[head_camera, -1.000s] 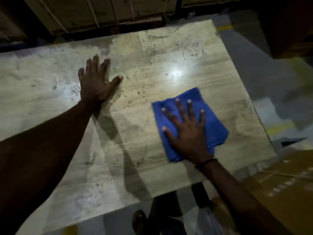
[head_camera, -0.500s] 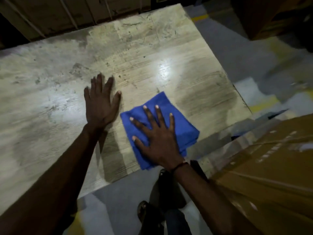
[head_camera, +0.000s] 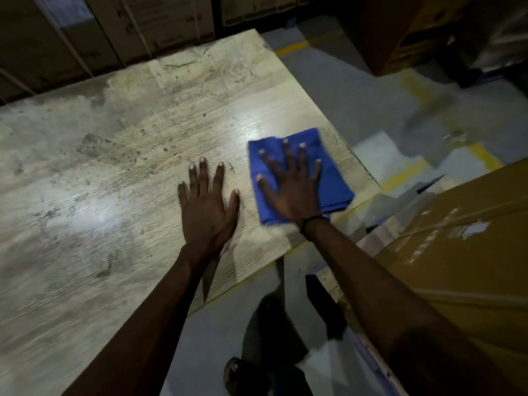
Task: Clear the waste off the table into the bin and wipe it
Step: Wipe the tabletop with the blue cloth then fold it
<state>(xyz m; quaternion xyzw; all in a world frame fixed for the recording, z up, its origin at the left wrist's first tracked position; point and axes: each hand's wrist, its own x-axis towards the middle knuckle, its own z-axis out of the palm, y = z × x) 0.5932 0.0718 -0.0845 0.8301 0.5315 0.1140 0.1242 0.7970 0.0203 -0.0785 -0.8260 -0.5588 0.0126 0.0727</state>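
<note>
A pale, scuffed wooden table (head_camera: 120,172) fills the left and middle of the head view. A folded blue cloth (head_camera: 333,184) lies flat near the table's right corner. My right hand (head_camera: 291,187) presses down on the cloth with fingers spread. Just left of it, my left hand (head_camera: 207,207) rests flat on the bare tabletop, fingers apart, holding nothing. No waste and no bin can be seen.
A large brown cardboard box (head_camera: 463,252) stands to the right, close to the table's near corner. Wooden crates (head_camera: 143,27) line the far side. Grey floor with yellow lines (head_camera: 405,178) lies to the right. My foot (head_camera: 237,372) shows below the table edge.
The cloth under my right hand has slid from the near edge toward the table's right corner. My left hand stays flat beside it. The view has shifted.
</note>
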